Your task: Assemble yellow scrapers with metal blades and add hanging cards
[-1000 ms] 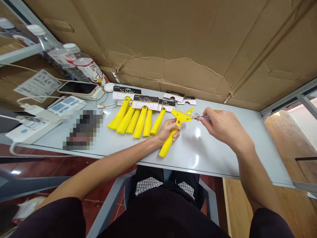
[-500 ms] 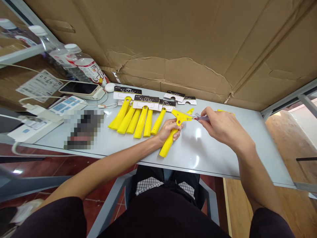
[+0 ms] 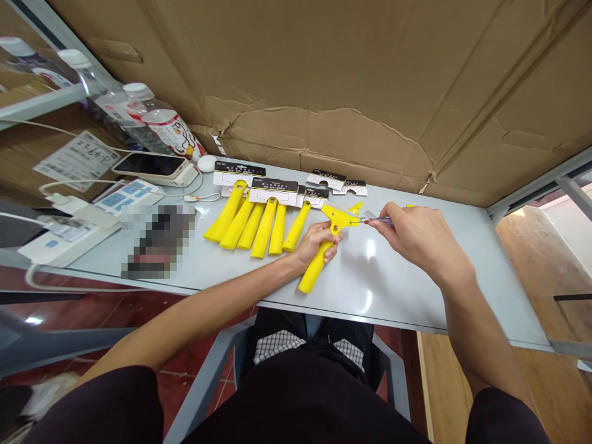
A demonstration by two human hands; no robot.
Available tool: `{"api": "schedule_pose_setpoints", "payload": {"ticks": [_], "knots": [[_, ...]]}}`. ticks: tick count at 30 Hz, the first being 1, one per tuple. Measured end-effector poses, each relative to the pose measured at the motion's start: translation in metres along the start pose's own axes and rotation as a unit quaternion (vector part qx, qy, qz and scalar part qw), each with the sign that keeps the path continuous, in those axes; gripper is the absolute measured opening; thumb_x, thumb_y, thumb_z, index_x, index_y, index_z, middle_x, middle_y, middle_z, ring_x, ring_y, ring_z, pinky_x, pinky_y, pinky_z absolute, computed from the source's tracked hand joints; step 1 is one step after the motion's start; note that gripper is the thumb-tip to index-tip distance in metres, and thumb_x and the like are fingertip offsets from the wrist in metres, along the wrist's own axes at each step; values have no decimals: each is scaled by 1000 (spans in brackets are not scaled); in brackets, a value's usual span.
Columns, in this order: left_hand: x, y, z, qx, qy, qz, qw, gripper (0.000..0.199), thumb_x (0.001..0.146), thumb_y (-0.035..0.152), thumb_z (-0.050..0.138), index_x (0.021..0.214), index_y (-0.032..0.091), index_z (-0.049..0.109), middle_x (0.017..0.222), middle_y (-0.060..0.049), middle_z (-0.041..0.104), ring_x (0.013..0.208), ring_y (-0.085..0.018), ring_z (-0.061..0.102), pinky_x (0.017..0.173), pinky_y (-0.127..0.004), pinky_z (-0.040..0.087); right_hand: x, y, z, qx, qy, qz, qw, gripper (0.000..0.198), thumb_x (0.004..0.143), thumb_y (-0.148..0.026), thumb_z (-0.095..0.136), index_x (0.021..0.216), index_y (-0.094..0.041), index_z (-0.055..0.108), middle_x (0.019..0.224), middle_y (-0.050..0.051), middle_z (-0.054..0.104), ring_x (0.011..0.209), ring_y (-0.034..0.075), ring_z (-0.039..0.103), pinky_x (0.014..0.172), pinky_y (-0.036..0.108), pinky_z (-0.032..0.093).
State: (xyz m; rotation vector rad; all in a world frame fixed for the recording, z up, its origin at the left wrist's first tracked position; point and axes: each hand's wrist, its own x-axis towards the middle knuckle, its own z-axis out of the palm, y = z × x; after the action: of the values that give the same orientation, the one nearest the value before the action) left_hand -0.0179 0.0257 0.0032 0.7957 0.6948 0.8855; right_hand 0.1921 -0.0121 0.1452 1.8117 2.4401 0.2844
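My left hand (image 3: 318,244) is wrapped round the neck of a yellow scraper (image 3: 311,276), whose wide head points away from me and whose handle slants down toward the table's front edge. In my right hand (image 3: 411,237) is a screwdriver (image 3: 383,220) with a slim, clear-looking handle. Its thin shaft meets the right side of the scraper's head, at what looks like a small screw. To the left of the scraper lie several yellow handles (image 3: 263,228) side by side, with black-and-white cards (image 3: 274,190) at their far ends.
Two more cards (image 3: 326,179) lie near the cardboard wall (image 3: 324,74). At the left are a phone (image 3: 148,165), a power strip (image 3: 69,237) with cables, bottles (image 3: 166,123) and a pixelated dark item (image 3: 160,243). A yellow piece shows partly behind my right hand.
My right hand has shifted very slightly with the screwdriver, whose tip stays at the scraper's head. My left hand keeps its hold.
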Motion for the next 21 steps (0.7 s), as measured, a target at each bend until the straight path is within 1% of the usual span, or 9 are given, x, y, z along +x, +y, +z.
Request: {"api": "schedule_pose_setpoints", "payload": {"ticks": [3,6,9,12,15,18,21], "knots": [[-1,1,1,3,0,-1,1000,25,62,25,69,81,18,55,60,5,58,33,-7,42,33,-23,30,0,-1,0,-13,-3,8,1000,48,114,-52,42,109,-16,72,85,13,79,74,28,71,58,34,21],[-1,1,1,5,1,1,1000,25,62,25,69,81,18,54,62,5,59,33,-6,42,32,-23,30,0,-3,1,-34,-5,12,999,55,115,-53,37,101,-16,75,81,13,77,71,26,69,59,34,20],[-1,0,0,7,3,1,1000,26,61,26,69,80,18,54,64,5,60,33,-6,42,32,-23,30,0,-4,2,-54,-2,24,998,62,115,-52,31,95,-16,78,77,14,75,69,26,67,61,34,20],[0,-2,-1,10,0,1,1000,24,63,26,69,80,18,55,65,4,61,34,-6,42,32,-23,30,0,-6,2,-59,-2,39,997,65,115,-49,30,89,-16,80,78,14,75,69,25,66,61,34,21],[0,-3,-3,10,-2,5,1000,22,63,25,69,79,17,56,66,4,61,34,-5,42,32,-23,31,-1,-7,2,-61,-3,58,996,69,114,-48,29,80,-15,79,74,15,73,68,25,65,61,35,21],[0,-2,-3,11,-4,3,1000,22,64,26,70,79,17,56,65,4,60,33,-6,42,32,-23,31,-2,-8,4,-67,11,68,995,72,114,-46,27,73,-15,77,71,16,71,66,25,64,61,36,20],[-1,-2,-2,16,-6,-3,1000,23,64,26,70,79,17,56,61,4,59,33,-7,42,33,-23,29,-4,-9,5,-66,17,66,995,69,114,-42,27,73,-16,76,73,16,72,64,24,64,61,35,20]]}}
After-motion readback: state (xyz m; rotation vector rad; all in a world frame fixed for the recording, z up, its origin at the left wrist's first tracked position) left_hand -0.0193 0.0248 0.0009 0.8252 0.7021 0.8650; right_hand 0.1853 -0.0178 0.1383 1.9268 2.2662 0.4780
